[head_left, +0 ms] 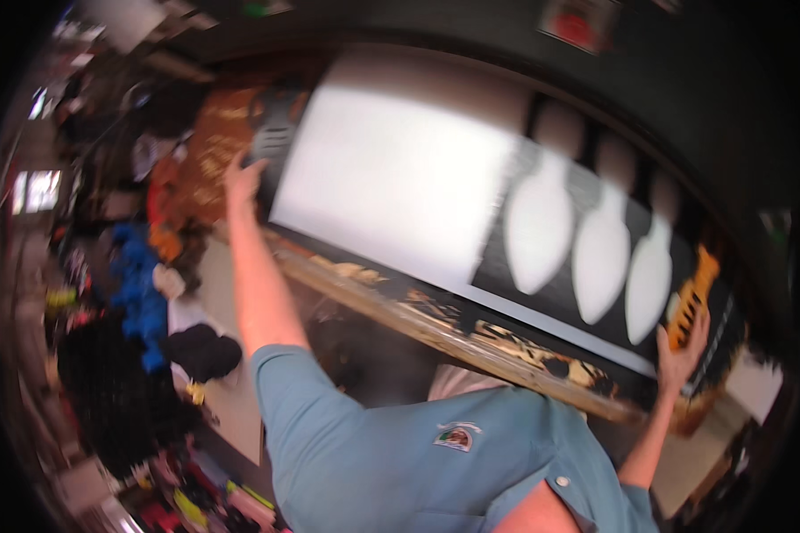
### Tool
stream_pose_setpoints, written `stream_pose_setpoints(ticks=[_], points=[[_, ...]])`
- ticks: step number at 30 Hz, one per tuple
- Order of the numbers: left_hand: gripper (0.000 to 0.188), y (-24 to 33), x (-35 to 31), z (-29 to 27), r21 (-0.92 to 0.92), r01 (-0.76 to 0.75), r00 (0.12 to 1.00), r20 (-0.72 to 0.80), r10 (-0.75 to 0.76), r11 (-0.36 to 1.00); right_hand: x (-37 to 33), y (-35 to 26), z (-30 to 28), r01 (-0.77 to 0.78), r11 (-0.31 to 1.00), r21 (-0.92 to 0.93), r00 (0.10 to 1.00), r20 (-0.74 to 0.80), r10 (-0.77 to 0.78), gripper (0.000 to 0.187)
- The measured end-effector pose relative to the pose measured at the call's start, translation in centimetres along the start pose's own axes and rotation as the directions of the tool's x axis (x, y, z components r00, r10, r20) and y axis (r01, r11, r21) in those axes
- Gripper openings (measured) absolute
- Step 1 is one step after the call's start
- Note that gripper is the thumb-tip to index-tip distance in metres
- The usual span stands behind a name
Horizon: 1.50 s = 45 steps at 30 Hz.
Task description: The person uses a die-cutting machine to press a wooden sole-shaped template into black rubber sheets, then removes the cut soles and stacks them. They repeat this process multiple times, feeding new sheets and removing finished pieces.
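A long dark panel [551, 306] slants across the bench in front of me, a wide white sheet [391, 169] on its left part. To the right of the sheet lie three white paddle-like shapes [539, 233], pointed at the near end. My left hand [243, 185] is at the panel's left end, thumb and forefinger apart, beside a dark grey slotted piece [274, 138]. At the right end my right hand [682, 354] has its fingers closed round an orange slotted piece [690, 302]. Motion blur softens both hands' outlines.
The bench's worn wooden front edge [418, 324] runs between my body and the panel. Left of the panel is a brown board [215, 151]. Blue items [138, 289] and a black heap [111, 391] lie farther left, with brightly coloured things below.
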<state>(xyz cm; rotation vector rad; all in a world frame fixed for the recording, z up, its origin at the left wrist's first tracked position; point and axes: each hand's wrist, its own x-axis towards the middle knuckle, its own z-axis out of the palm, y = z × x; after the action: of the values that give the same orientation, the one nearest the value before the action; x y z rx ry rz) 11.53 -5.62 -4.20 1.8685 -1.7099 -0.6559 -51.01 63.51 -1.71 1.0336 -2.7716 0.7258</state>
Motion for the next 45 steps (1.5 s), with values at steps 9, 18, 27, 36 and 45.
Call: stream_pose_setpoints(ticks=[9,18,27,36,45], points=[[0.050,5.2,3.5,4.2,0.201,-0.182,0.933,-0.274,0.233,0.963,2.7,-4.2,-1.0,0.051,0.999,0.010,0.998,-0.021,-0.051,0.091],[0.040,26.8,-28.8,19.5,-0.416,-0.650,0.599,0.234,0.766,0.636,5.9,-5.3,-2.1,0.101,0.988,0.116,0.995,-0.024,-0.099,0.083],[0.033,29.4,-34.1,21.7,-0.356,-0.727,0.542,0.228,0.809,0.587,6.2,-3.5,-0.2,0.054,0.947,0.316,0.998,-0.048,-0.040,0.058],[0.024,25.5,-43.8,16.0,-0.543,-0.691,0.449,0.195,0.872,0.477,2.1,-1.8,-0.4,0.096,0.936,0.340,0.958,-0.286,0.006,0.025],[0.025,22.6,-51.6,17.3,-0.509,-0.790,0.288,0.182,0.940,0.341,-5.0,-5.1,-3.2,0.289,0.891,0.350,0.927,-0.333,-0.170,0.014]])
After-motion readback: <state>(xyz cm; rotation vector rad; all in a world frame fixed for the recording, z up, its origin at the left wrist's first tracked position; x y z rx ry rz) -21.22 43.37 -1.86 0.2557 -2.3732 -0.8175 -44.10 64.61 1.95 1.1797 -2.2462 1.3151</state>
